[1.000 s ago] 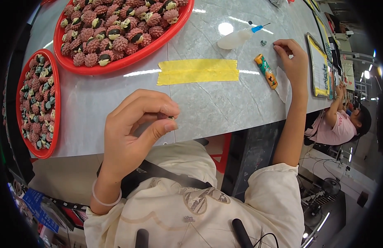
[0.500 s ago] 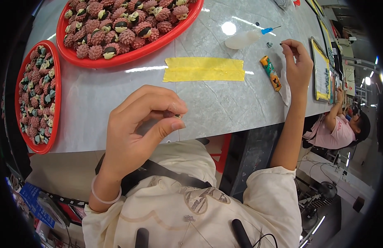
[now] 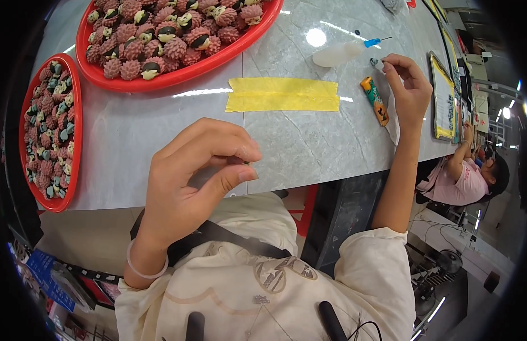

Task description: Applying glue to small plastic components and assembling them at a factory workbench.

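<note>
The left hand [image 3: 198, 176] is raised above the near edge of the grey marble table [image 3: 309, 142], thumb and fingertips pinched together on something too small to make out; it may be a tiny bead or pin, but the view does not settle it. The right hand [image 3: 408, 85] reaches out to the far right of the table, its fingertips closed on a small pale piece just beside the soft white squeeze bottle [image 3: 338, 55] with the blue needle tip [image 3: 372, 42]; the orange tube [image 3: 375, 100] lies right under that hand's wrist, and a strip of yellow tape [image 3: 282, 94] is stuck flat to the table between the two hands.

Judging by this, the step in hand is a fine pick-up on the right while the left keeps its part ready; to do it well, the right fingertips should lift the piece straight up and clear of the needle tip, rather than drag it; the left pinch should stay firm and steady, since whatever it holds would be lost easily if dropped.

The large red tray [image 3: 178, 71] of pink scaly craft pieces sits at the far left; a smaller red tray [image 3: 73, 148] lies at the left edge; another person in a pink shirt [image 3: 459, 182] sits beyond the table at the right.
</note>
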A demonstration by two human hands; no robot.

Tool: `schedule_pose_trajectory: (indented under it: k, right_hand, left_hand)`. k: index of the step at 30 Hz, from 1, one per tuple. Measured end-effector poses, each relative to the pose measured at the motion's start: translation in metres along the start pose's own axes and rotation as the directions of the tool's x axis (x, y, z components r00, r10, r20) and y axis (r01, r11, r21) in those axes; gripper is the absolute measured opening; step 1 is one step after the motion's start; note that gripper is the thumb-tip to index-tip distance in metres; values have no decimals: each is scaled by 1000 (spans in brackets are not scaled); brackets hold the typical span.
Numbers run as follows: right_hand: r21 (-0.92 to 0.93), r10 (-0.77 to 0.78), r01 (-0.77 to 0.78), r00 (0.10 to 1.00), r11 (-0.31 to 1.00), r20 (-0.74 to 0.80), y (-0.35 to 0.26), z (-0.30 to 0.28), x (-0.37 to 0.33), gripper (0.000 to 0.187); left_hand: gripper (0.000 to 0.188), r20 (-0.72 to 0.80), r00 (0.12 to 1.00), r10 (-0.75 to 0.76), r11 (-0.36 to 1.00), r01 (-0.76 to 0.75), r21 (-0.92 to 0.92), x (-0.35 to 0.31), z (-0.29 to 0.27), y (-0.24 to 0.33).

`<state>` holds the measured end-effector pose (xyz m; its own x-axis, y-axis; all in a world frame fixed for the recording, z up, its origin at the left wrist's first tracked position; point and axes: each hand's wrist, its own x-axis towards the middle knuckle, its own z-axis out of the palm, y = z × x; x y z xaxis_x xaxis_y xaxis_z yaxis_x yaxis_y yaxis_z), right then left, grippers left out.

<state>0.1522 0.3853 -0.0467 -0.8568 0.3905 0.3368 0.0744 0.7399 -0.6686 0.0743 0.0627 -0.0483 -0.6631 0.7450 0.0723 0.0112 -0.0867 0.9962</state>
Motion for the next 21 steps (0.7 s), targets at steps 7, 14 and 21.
schedule_pose_trajectory:
  k: [7,14,21]
  right_hand:
    - [-51,-96,96,995,994,5,-1,4,3,14]
    - [-81,-109,112,993,990,40,0,4,4,15]
    - [-95,-82,87,995,992,59,2,5,2,15]
  left_hand:
    - [13,9,1000,30,999,-30,31,-1,-1,-2]
    - [13,16,999,34,999,-34,40,-1,0,-3]
    - [13,24,999,34,998,-35,56,0,0,-2]
